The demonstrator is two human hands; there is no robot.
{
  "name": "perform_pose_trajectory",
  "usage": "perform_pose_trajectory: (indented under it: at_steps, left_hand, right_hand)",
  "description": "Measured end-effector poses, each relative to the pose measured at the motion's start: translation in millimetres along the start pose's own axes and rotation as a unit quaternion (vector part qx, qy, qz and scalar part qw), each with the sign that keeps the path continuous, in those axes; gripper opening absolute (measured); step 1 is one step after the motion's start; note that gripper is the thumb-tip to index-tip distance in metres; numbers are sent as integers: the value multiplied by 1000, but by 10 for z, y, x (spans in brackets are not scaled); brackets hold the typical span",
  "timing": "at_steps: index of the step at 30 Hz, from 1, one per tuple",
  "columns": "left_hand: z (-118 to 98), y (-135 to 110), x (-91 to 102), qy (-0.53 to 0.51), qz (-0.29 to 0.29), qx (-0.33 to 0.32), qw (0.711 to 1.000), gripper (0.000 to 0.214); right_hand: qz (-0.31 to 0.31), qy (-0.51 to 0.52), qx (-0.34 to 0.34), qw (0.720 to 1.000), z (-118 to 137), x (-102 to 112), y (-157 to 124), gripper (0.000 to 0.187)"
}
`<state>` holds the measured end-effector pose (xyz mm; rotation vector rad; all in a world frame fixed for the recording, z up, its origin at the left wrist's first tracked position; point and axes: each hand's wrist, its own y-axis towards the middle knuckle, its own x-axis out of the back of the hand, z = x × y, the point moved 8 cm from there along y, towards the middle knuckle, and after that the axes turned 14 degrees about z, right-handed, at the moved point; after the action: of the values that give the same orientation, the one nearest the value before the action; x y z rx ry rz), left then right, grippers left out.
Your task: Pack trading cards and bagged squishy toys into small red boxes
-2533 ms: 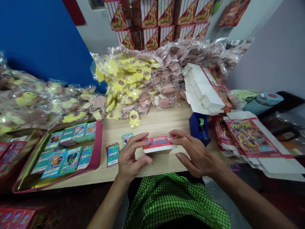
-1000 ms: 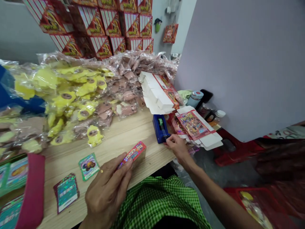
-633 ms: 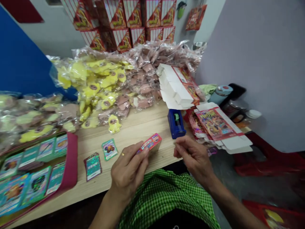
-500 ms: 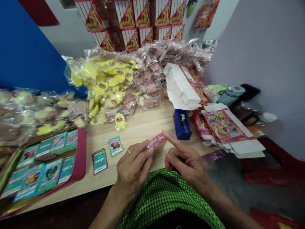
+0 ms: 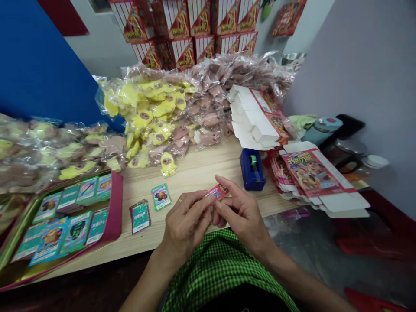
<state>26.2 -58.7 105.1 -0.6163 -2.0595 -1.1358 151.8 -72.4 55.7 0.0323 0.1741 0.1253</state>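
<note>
My left hand (image 5: pixel 185 221) is closed on the left end of a small, narrow red box (image 5: pixel 218 191) with white print. My right hand (image 5: pixel 243 212) grips the box's right end, its index finger along the far edge and its thumb on the near side. Fingers cover much of the box. Left of my hands, a green-edged card (image 5: pixel 161 196) lies on the wooden table (image 5: pixel 208 161). Beside it is a small stack of cards (image 5: pixel 140 216). A blue tape dispenser (image 5: pixel 252 173) stands just beyond my right hand.
At the left, a magenta-rimmed tin (image 5: pixel 116 208) holds stacks of cards. Bagged yellow toys (image 5: pixel 143 119) and bagged pink toys (image 5: pixel 209 119) are heaped along the back. Flattened printed cartons (image 5: pixel 315 171) and a white opened carton (image 5: pixel 251 123) lie at the right; red boxes (image 5: pixel 178 19) stand behind.
My right hand has moved left and closed onto the box, where before its index finger only pointed at the end. The view has shifted slightly.
</note>
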Motion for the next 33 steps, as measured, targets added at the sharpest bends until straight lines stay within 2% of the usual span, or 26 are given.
perform_pose_trajectory:
  at_steps: [6,11,14,17,20,23,25,27,30,33]
  left_hand:
    - [53,92,36,-94,44,27,994,28]
    - [224,231,20,-175,97,104,974,9]
    - [276,293,-40,-183,140,150,962,7]
    - [192,341,-63,-132,154,150,968,7]
    - [133,360,-41,-93,136,136,977,6]
    - [345,299,55,-137,90,190,968,6]
    - [608,187,152,-219,30,257,941,11]
    - [848,42,174,-331,-21,311,891,21]
    - [1065,-173,49,-460,-58,362,809,38]
    - [1188,-389,-80,-508,-92,399,758,51]
  right_hand:
    - [-6,17,19,1000,-45,14,-22,76]
    - [-19,8,21,1000,-67,12,-22,78]
    - [-20,-5,26,999,-87,-1,-35,83]
    - [-14,-7,-2,1000,-204,24,-85,92]
    - [-26,-54,-51,997,-359,192,-176,91]
    - [-108,-175,-37,978,-321,556,-265,69]
    - [-126,-236,-14,964,-239,721,-260,57]
    - [-77,-231,-19,970,-233,739,-172,55]
    - [36,-143,-67,987,-344,550,8,57]
    - [81,-54,-107,989,-478,377,148,54]
